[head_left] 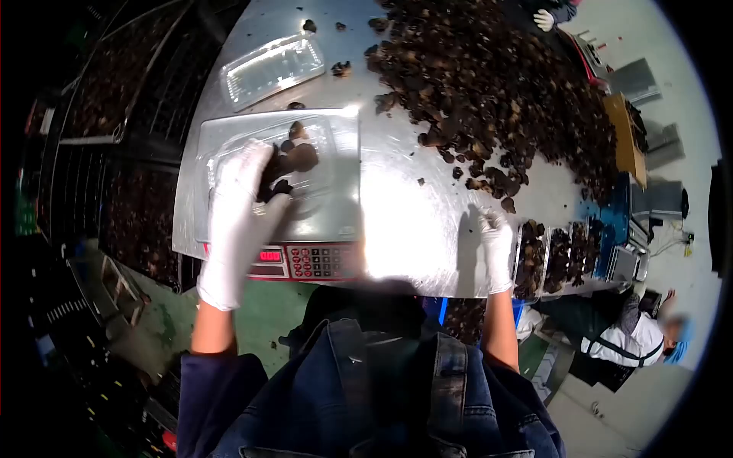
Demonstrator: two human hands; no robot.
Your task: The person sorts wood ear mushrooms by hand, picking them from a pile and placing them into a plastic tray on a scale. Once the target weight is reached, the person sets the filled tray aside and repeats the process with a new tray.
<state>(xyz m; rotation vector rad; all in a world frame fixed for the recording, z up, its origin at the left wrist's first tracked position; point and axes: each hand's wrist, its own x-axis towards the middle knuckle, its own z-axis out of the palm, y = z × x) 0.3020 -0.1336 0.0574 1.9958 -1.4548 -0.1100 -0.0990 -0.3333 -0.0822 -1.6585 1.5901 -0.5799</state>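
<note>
My left hand, in a white glove, is over a transparent plastic tray on the scale's metal plate. Its thumb and fingers close around dark brown mushrooms, partly hidden by the glove. A round brown mushroom cap lies just beyond the fingertips. Red digits glow on the scale's panel. My right hand, also gloved, is at the table's near edge, fingers curled together; whether they hold anything is hidden. Just right of it stand filled trays of mushrooms.
A large mushroom heap covers the far right of the metal table. Another transparent tray lies behind the scale. Dark crates stand at left. A co-worker's gloved hand shows at the top; another person is at right.
</note>
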